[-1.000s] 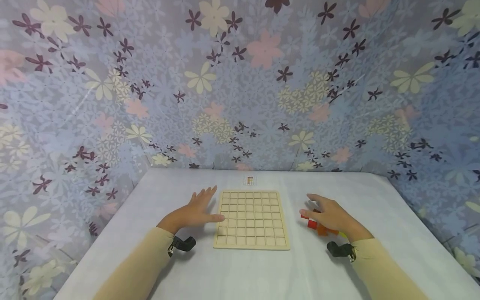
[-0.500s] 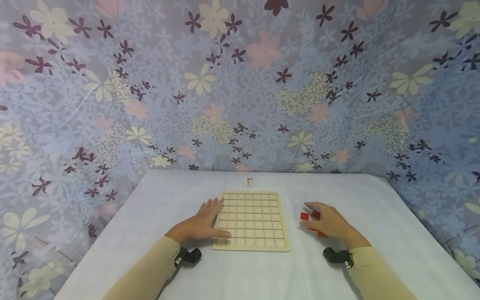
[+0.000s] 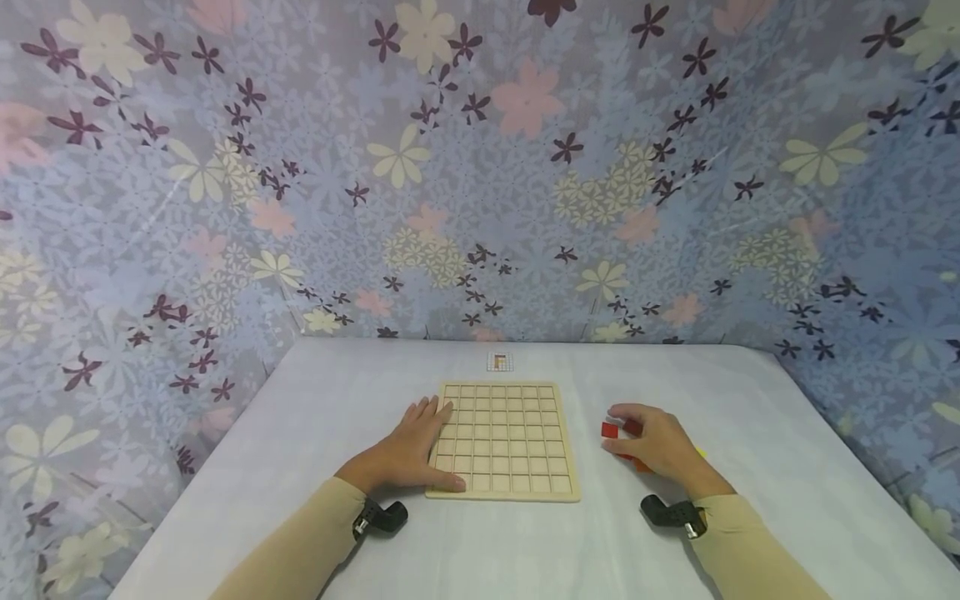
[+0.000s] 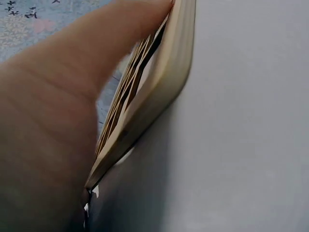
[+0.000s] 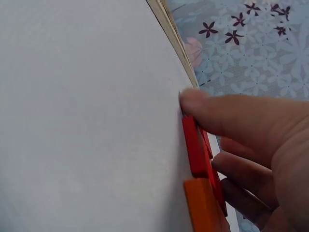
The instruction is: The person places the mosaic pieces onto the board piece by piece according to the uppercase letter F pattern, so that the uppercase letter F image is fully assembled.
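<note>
A pale wooden grid board (image 3: 517, 432) lies flat on the white table. My left hand (image 3: 405, 450) rests on its left edge, fingers spread and the thumb at the near left corner; the left wrist view shows the thumb over the rim (image 4: 159, 87). Right of the board, my right hand (image 3: 663, 446) is over a small group of coloured pieces, thumb and index finger apart. A red piece (image 3: 609, 430) shows between these fingertips, and a darker red one (image 3: 632, 427) beside them. The right wrist view shows a red block (image 5: 194, 145) just below the thumb and an orange block (image 5: 203, 205).
A small printed card (image 3: 499, 362) with a coloured grid pattern lies behind the board. A bit of yellow (image 3: 701, 452) shows beside my right hand, which partly hides the pieces. Flowered cloth (image 3: 480, 183) stands behind the table (image 3: 360, 375).
My left hand has moved right and nearer, onto the board's left edge. My right hand has shifted slightly nearer over the pieces, and more of the red ones shows between the fingertips.
</note>
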Tool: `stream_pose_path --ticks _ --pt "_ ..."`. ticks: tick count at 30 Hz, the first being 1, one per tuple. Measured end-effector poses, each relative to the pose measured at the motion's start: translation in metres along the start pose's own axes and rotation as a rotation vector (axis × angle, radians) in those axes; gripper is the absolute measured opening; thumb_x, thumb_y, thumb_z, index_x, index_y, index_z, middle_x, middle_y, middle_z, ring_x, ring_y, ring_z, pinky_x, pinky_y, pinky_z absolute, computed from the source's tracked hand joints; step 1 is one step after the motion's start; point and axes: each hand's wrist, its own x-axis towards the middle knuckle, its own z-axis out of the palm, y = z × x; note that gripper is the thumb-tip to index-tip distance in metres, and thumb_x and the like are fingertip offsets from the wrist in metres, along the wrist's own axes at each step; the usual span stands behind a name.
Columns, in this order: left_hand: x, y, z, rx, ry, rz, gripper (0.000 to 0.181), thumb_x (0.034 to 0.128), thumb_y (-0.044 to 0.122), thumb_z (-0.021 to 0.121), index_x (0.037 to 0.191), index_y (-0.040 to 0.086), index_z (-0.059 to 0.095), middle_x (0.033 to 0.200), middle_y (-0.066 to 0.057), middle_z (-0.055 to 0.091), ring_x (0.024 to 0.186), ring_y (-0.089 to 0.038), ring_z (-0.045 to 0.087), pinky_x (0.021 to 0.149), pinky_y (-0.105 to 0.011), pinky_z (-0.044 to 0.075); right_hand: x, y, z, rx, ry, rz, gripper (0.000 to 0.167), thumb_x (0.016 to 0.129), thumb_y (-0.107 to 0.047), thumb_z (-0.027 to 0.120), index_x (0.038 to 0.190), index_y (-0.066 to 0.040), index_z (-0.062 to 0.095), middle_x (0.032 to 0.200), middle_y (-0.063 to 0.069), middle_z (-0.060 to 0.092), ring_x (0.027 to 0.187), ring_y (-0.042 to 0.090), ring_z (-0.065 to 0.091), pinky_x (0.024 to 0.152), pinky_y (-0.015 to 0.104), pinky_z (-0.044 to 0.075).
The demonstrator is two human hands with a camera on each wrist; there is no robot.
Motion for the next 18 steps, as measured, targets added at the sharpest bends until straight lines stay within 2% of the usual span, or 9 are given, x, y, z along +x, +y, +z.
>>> stream_pose_path --ticks 6,12,18 --pt "-0.0035 0.0019 -0.0005 0.021 0.0 0.017 0.138 0.0734 0.086 0.072 0.168 0.003 0.017 0.171 -0.028 0.008 0.158 -0.042 0.004 0.126 -0.05 0.003 -0.0023 0.0011 0.0026 -0.005 0.042 -0.024 0.041 0.088 -0.017 0.089 0.122 0.0 0.076 0.115 0.015 0.073 0.104 0.033 0.068 0.095 0.056 0.053" --pt "-0.0027 -0.0012 0.0035 0.057 0.001 0.004 0.136 0.0736 0.089 0.069 0.167 0.003 0.022 0.172 -0.026 0.008 0.158 -0.04 0.003 0.126 -0.048 0.004 -0.0018 0.0 0.0036 0.0 0.05 -0.01 0.03 0.09 -0.007 0.084 0.12 -0.003 0.078 0.119 0.02 0.072 0.111 0.039 0.066 0.098 0.06 0.051" --pt "-0.0035 -0.0003 0.0022 0.062 -0.003 0.001 0.134 0.0743 0.088 0.069 0.167 0.001 0.024 0.171 -0.026 0.008 0.158 -0.04 0.003 0.126 -0.048 0.004 0.0016 0.0003 0.0054 -0.001 0.054 -0.008 0.027 0.092 -0.006 0.083 0.119 -0.003 0.079 0.12 0.021 0.072 0.113 0.04 0.066 0.099 0.06 0.051"
